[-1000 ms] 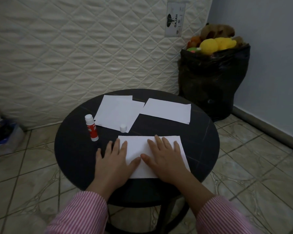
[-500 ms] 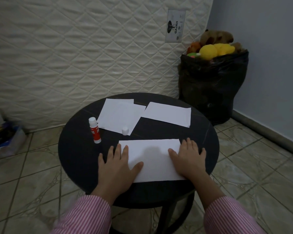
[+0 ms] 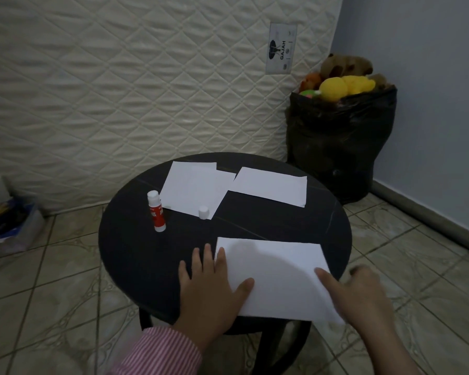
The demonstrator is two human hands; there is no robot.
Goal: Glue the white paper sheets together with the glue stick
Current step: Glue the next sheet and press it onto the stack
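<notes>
On the round black table (image 3: 136, 255), the left hand (image 3: 211, 290) lies flat with fingers spread, its thumb and forefinger pressing the left edge of the near paper sheet (image 3: 276, 274). The right hand (image 3: 360, 296) is blurred at the sheet's near right corner, thumb on top; I cannot tell whether it pinches the paper. The glue stick (image 3: 156, 211) stands uncapped at far left, its white cap (image 3: 203, 212) on the corner of a far sheet (image 3: 192, 189). Another sheet (image 3: 271, 189) lies to the far right.
</notes>
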